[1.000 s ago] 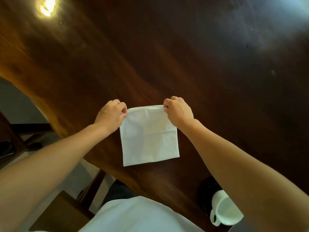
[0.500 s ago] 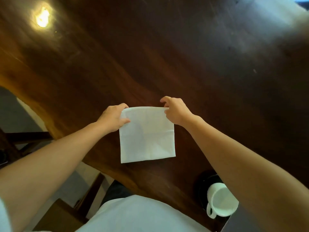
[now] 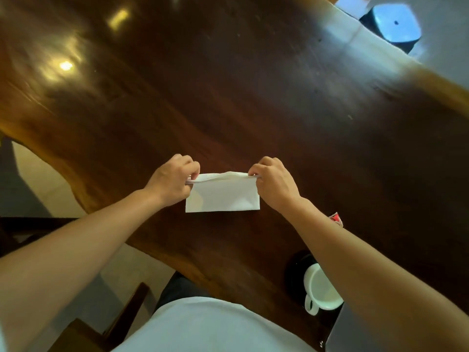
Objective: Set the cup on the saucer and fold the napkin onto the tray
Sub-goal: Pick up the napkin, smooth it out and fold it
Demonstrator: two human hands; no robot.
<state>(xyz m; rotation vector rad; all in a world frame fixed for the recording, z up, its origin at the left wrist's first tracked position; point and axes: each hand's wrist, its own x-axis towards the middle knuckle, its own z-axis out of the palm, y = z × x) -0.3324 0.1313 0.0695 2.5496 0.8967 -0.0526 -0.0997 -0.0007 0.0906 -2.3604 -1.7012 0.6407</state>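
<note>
A white napkin (image 3: 223,196) lies on the dark wooden table (image 3: 253,97), folded into a low wide rectangle. My left hand (image 3: 172,182) pinches its upper left corner and my right hand (image 3: 275,182) pinches its upper right corner, holding the top edges together. A white cup (image 3: 321,288) stands on a dark saucer (image 3: 295,265) near the table's front edge at lower right, partly hidden by my right forearm. A grey surface (image 3: 355,334) shows at the bottom right corner; I cannot tell whether it is the tray.
A small red and white packet (image 3: 336,219) peeks out behind my right forearm. A dark stool (image 3: 390,25) stands beyond the table's far right edge. Wooden chair parts (image 3: 121,316) sit below the table's curved front edge at left.
The napkin was a square held at its far corners; it is now folded in half into a narrow rectangle, with both hands pinching the doubled top edge. The view has tilted upward.
</note>
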